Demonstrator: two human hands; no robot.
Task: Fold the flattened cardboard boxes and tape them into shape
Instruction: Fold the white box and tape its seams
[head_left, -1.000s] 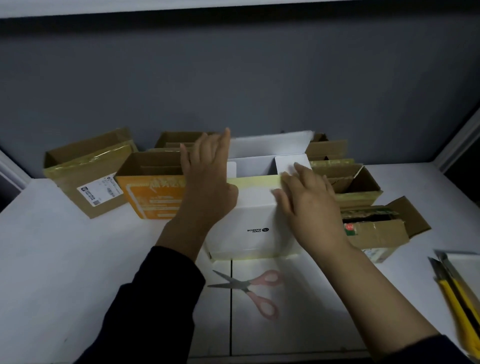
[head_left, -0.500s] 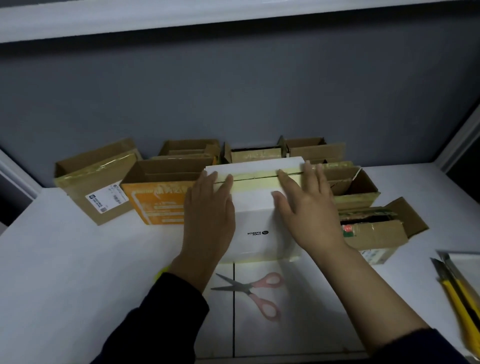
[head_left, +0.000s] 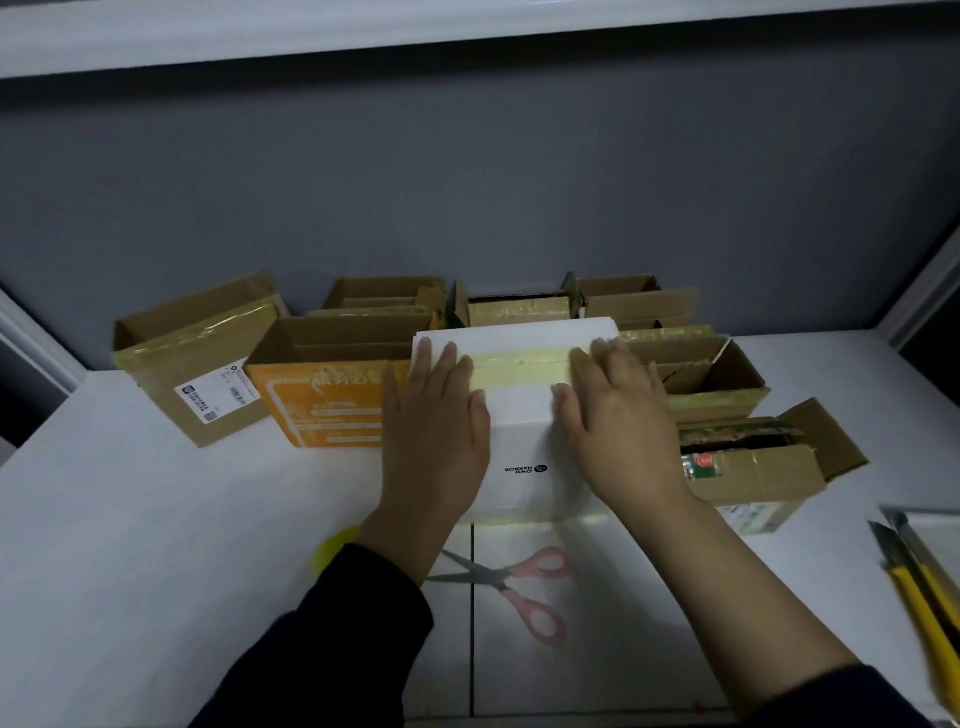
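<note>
Change: since a second ago the far flap of the white box (head_left: 519, 431) has gone from standing up to lying flat, and the left hand (head_left: 436, 431) has come down from that flap onto the box top.
Left hand: palm down on the left part of the top, fingertips at the left end of the tape (head_left: 519, 364); grip spread flat, pinching nothing.
Right hand (head_left: 618, 426): palm down on the right part of the top, fingers across the tape's right end; grip likewise spread flat.
White box: mid-desk (head_left: 130, 545), top closed, just in front of a row of open boxes.
Tape: pale yellow strip running left to right across the top, bare between the two hands.
Scissors (head_left: 514, 582): pink handles, on the desk just in front of the white box, blades pointing left.
Orange box (head_left: 332, 400): just left of the white box, open at the top.
Labelled box (head_left: 202, 358): brown, far left, white label on its face.
Brown boxes (head_left: 717, 374): behind and to the right, flaps open.
Knives (head_left: 919, 597): yellow, at the desk's right edge.
</note>
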